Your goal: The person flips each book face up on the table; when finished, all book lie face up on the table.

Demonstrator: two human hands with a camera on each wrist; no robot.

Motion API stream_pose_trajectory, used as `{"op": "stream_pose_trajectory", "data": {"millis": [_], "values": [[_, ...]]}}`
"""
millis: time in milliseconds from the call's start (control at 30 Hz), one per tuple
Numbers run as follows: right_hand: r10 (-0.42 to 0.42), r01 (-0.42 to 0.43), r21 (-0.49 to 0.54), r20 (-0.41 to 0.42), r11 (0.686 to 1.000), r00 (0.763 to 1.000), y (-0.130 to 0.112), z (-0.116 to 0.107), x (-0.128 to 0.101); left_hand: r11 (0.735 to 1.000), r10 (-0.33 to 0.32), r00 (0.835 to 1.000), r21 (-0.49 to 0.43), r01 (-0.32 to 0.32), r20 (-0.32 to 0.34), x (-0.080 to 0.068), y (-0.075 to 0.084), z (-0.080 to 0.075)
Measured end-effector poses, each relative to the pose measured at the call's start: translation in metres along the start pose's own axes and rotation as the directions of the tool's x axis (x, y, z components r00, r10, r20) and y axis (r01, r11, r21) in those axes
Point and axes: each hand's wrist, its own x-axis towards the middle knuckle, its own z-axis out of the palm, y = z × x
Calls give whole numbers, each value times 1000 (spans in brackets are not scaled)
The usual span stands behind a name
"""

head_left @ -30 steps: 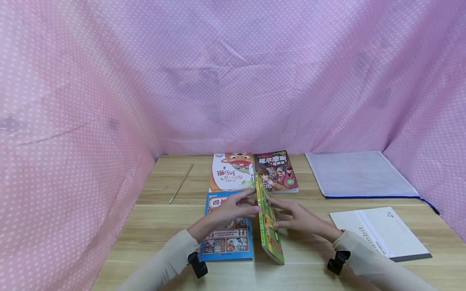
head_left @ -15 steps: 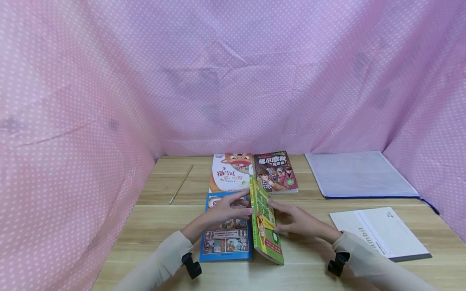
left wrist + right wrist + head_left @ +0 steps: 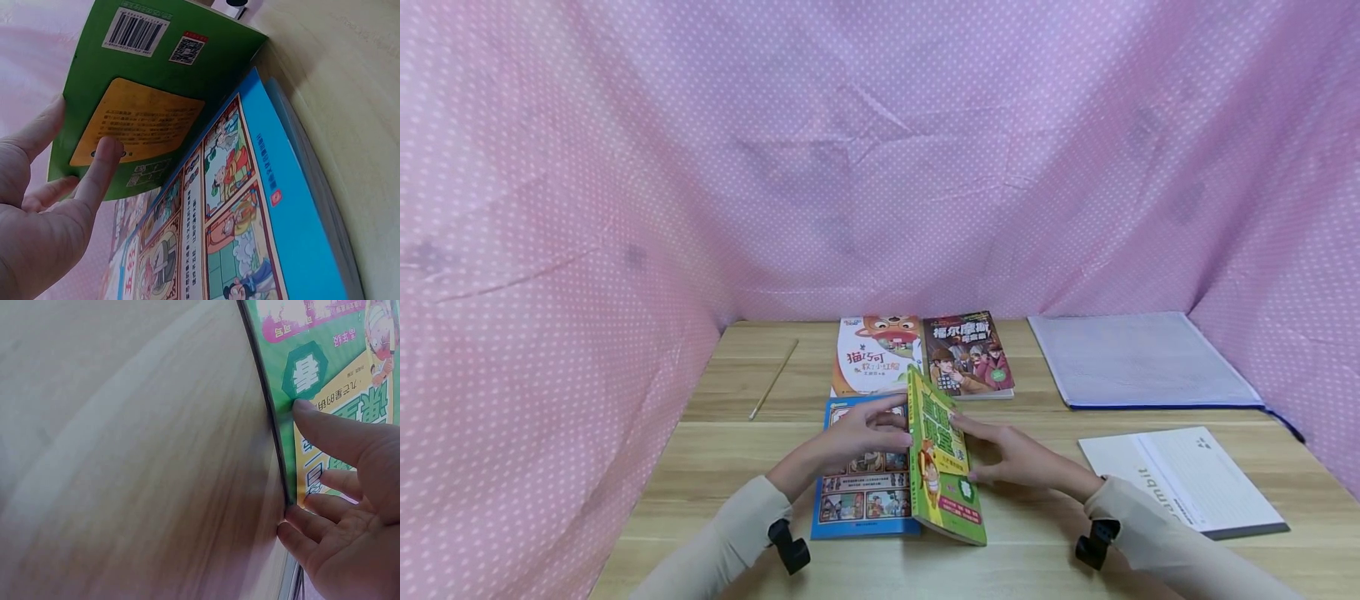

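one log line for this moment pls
left hand: touches green book back | right hand: touches its front | book: tilted beside blue book

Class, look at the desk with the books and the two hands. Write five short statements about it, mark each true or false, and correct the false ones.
1. Both hands touch the green book. True.
2. The green book lies flat on the table. False: it is tilted, propped between the left hand and the right hand.
3. The blue book lies under the left hand. True.
4. The pencil lies on the right side of the table. False: it lies at the far left.
5. The right hand holds the white notebook. False: the notebook lies apart, untouched.
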Motion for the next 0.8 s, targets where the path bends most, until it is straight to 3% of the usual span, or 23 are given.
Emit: {"op": "stream_pose_trajectory", "data": {"millis": [367,800], "values": [[22,-22,-19,14,1000,1000,-1,-1,-1,1000,4,998,-30,-2,56,-1,-2,-7],[38,-37,-23,24,999,999,-2,-1,-2,999,-28,999,-31,29,29,-5,-6,-8]]}}
